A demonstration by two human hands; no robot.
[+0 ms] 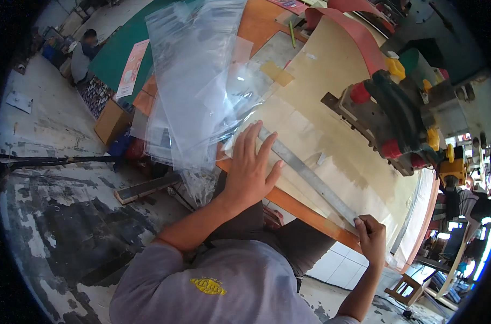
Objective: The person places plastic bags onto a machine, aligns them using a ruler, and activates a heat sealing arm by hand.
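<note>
A long grey metal ruler (308,177) lies slantwise along the near edge of the table, over a pale sheet. My left hand (249,171) rests at its far left end with the fingers spread, the fingertips beside a stack of clear plastic bags (194,81). At the ruler's other end my right hand (372,237) is closed, with thumb and curled fingers pinching the tip. Beneath the ruler, the pale sheet or board (294,129) carries a darker stain; whether thin clear film lies under the ruler, I cannot tell.
A dark machine with red and yellow knobs (383,113) stands on the table's right side. Red strip material (353,32) curves behind it. A green pencil (292,34) and a pink printed card (132,69) lie farther back. Another person (83,56) sits far left.
</note>
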